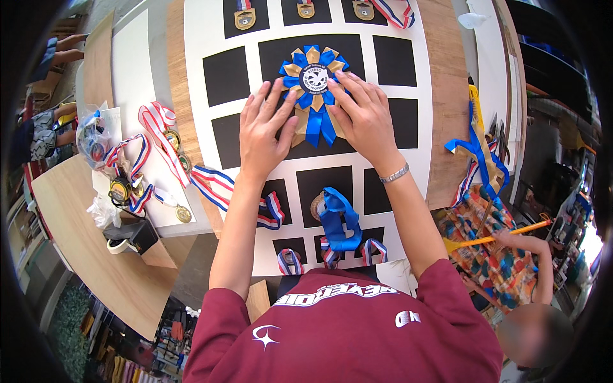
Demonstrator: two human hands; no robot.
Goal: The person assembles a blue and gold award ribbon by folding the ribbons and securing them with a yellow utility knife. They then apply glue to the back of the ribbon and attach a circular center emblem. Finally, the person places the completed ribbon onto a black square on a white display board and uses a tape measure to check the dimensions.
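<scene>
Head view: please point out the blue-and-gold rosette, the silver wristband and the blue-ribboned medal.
Blue-and-gold rosette [314,78]: head view, on its round center.
Silver wristband [394,173]: head view, mid-band.
Blue-ribboned medal [316,208]: head view, on its disc's uncovered left part.

super shiny satiny cloth rosette [314,78], matt panels [220,76], smooth papery-looking board [252,57], metal-looking medals [244,19], grainy wood bench [450,96]

A pale wooden surface [96,255] spreads at left, dark panels [552,64] at upper right, bright light [594,231] glaring below them.
</scene>
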